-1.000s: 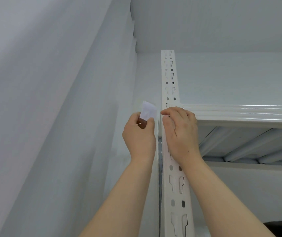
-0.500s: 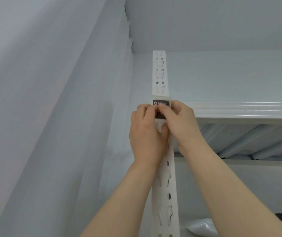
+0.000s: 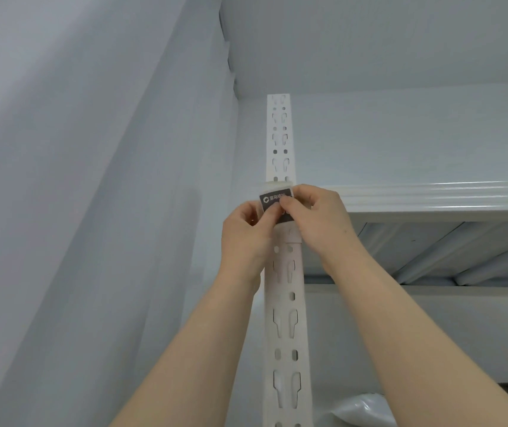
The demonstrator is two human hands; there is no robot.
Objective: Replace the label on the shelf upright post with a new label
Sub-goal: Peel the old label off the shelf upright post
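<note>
A small label (image 3: 272,200) sits on the front of a white metal shelf post (image 3: 278,140), level with the edge of a shelf. Across the label runs a dark band. At the left end of the band is a white round mark shaped like an open letter C, followed by a row of white Chinese characters. The first ones look like 菜鸟驿, but they are small and soft, so that reading is uncertain. The end of the row is covered by the thumb of the right hand (image 3: 317,223). The label's lower part lies under that thumb and the left hand (image 3: 246,232), which pinch it, so any print there is hidden.
</note>
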